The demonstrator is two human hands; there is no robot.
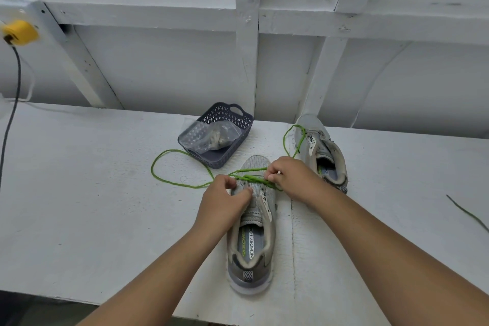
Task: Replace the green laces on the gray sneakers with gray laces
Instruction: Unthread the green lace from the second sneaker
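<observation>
A gray sneaker (251, 243) lies on the white table (92, 193), heel toward me. A green lace (169, 181) crosses its lower eyelets and loops out to the left. My left hand (225, 202) grips the sneaker's tongue and left side, thumb on the mesh. My right hand (288, 176) pinches the green lace at the right eyelets. A second gray sneaker (324, 156) sits behind on the right, with its own green lace (291, 137) trailing loose. The gray laces (218, 136) sit in a clear bag inside a dark basket (238, 120).
A stray dark green cord (468, 216) lies at the right edge of the table. At the far left, a yellow plug (19, 32) with a dark cable (10, 119) hangs down. A white framed wall (248, 61) stands right behind the table.
</observation>
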